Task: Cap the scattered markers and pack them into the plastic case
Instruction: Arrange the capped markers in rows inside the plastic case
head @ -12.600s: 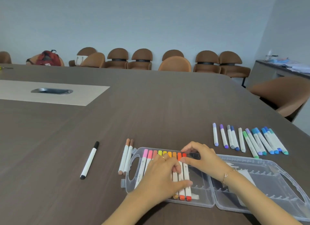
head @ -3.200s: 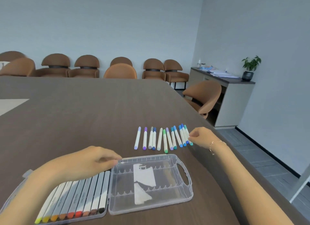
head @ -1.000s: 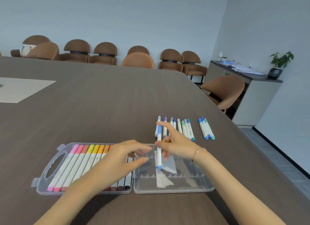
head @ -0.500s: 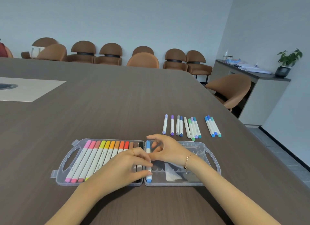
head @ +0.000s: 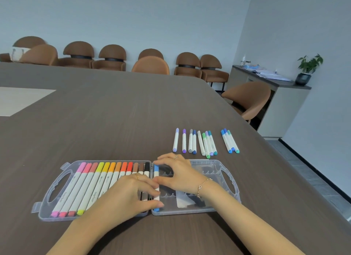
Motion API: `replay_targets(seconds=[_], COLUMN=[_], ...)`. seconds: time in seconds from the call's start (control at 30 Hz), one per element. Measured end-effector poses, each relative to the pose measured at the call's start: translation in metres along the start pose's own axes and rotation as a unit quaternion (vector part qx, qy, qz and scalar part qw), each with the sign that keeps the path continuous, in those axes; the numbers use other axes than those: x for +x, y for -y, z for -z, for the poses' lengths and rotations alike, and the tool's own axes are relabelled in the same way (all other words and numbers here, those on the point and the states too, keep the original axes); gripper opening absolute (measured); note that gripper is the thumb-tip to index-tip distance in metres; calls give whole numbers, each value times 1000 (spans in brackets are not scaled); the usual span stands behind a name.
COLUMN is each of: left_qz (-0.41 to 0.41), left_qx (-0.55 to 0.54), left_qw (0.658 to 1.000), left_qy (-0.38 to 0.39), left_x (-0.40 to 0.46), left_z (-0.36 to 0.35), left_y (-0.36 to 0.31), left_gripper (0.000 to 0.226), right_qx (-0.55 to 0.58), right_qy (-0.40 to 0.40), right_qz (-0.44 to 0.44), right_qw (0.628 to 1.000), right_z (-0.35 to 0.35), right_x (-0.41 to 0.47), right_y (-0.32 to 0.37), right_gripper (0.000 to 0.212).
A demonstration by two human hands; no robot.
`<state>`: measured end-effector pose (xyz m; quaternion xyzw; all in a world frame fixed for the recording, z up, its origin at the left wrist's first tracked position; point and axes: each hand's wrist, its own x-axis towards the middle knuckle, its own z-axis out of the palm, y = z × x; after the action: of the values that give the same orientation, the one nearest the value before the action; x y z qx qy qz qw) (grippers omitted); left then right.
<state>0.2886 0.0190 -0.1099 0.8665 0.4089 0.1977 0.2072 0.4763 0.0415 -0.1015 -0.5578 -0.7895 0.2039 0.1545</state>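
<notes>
Head view: left hand (head: 131, 196) and right hand (head: 180, 174), fingers curled, pinch the capped blue marker (head: 156, 186) lying in the clear case (head: 218, 178).

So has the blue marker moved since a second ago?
Yes. The blue marker was held up over the plastic case; it now lies in the leftmost slot of the right half, beside the hinge, both hands on it.
</notes>
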Motion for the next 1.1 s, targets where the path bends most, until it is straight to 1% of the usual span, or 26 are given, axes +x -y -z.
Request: replay_targets(seconds=[0.03, 0.13, 0.17, 0.23, 0.27, 0.3, 0.33, 0.37, 0.4, 0.43, 0.47, 0.5, 0.57, 0.6, 0.7, 0.73, 0.8, 0.83, 0.87, 0.9, 0.97, 1.0, 1.07, 1.1], left_qz=[3, 6, 7, 6, 7, 6, 4, 4, 6, 5, -2, -11, -12, -12, -5, -3, -6, -3, 3, 5, 15, 19, 12, 8], left_qx=[1, 15, 11, 13, 16, 18, 19, 20, 23, 26, 28, 20, 6, 2, -13, -20, -26, -23, -16, -15, -10, -7, -13, -19], left_qw=[1000, 1000, 1000, 999, 999, 999, 999, 1000, 1000, 999, 998, 997, 996, 995, 995, 995, 995, 995, 995, 996, 996, 996, 997, 996], left_qy=[2, 8, 13, 32, 43, 46, 35, 16, -10, -35, -57, -70, -89, -96, -102, -97, -98, -99, -95, -91, -88, -82, -81, -87], left_x=[1, 3, 3, 2, 1, 1, 1, 2, 4, 7, 12, 17, 25, 28, 27, 25, 20, 18, 17, 17, 18, 18, 18, 18], left_z=[0, 0, 1, 3, 4, 5, 6, 7, 9, 11, 14, 18, 25, 26, 21, 19, 15, 13, 12, 12, 10, 10, 10, 10], left_y=[0, -2, -3, -3, -2, -1, 0, 2, 4, 6, 7, 7, 4, 3, 5, 6, 11, 14, 14, 14, 10, 9, 6, 5], left_gripper=[62, 33, 27, 20, 23, 29, 38, 48, 58, 63, 61, 49, 19, 15, 16, 24, 52, 58, 55, 44, 15, 13, 23, 27], right_qx=[-5, -18, -24, -7, 26, 58, 66, 41, -3, -46, -78, -96, -120, -133, -137, -142, -157, -163, -169, -172, -158, -137, -79, -45], right_qy=[0, -11, -2, 25, 12, -32, -106, -181, -231, -245, -231, -204, -162, -155, -161, -163, -160, -153, -146, -141, -134, -140, -162, -167], right_qz=[-1, 5, 11, 22, 18, -2, -41, -99, -164, -227, -277, -315, -354, -362, -378, -379, -382, -383, -385, -388, -389, -387, -387, -380], right_qw=[1000, 1000, 1000, 999, 999, 998, 991, 978, 959, 941, 929, 922, 913, 910, 901, 900, 897, 896, 896, 895, 898, 901, 904, 909], right_z=[-1, -4, -2, 10, 23, 38, 56, 76, 93, 107, 115, 118, 114, 110, 103, 101, 98, 97, 97, 97, 100, 104, 114, 119], right_x=[1, 0, 0, -1, 0, 3, 8, 14, 18, 22, 25, 28, 35, 38, 43, 43, 44, 44, 44, 44, 43, 41, 32, 26], right_y=[0, 3, 4, 4, 0, -10, -27, -51, -75, -100, -120, -137, -159, -165, -173, -170, -167, -166, -163, -161, -154, -148, -131, -119], right_gripper=[51, 51, 51, 47, 41, 31, 22, 18, 17, 18, 20, 21, 21, 24, 31, 31, 29, 29, 29, 29, 28, 26, 21, 22])
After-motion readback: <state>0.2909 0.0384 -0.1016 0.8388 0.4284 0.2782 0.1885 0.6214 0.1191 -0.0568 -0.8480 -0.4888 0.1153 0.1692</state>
